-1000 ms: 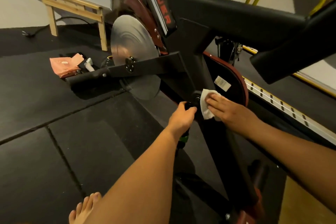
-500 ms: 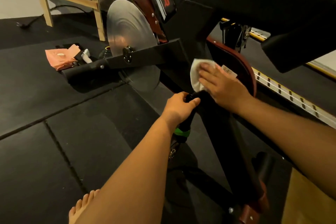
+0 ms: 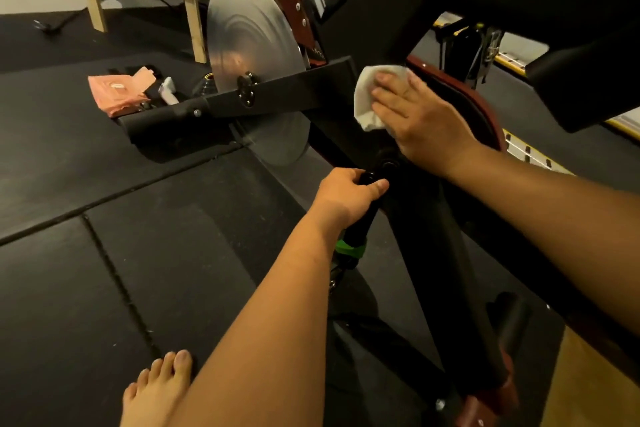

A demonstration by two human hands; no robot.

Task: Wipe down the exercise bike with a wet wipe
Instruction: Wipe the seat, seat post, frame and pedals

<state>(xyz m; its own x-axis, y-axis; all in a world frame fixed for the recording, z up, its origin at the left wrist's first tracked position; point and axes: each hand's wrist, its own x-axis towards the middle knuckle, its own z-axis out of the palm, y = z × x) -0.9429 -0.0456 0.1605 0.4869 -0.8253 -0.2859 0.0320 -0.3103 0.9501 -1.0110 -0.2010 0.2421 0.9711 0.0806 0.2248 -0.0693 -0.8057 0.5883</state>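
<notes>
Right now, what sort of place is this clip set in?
Probably a home gym or workout room: an exercise bike with a steel flywheel stands on black rubber floor mats, and a yellow slotted rail of some other equipment lies beyond it.

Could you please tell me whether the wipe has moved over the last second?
Yes. The wipe, under the right hand, has gone up, away from the crank hub toward the flywheel bar.

Left hand curled in a grip; right hand flat, fingers extended.
</notes>
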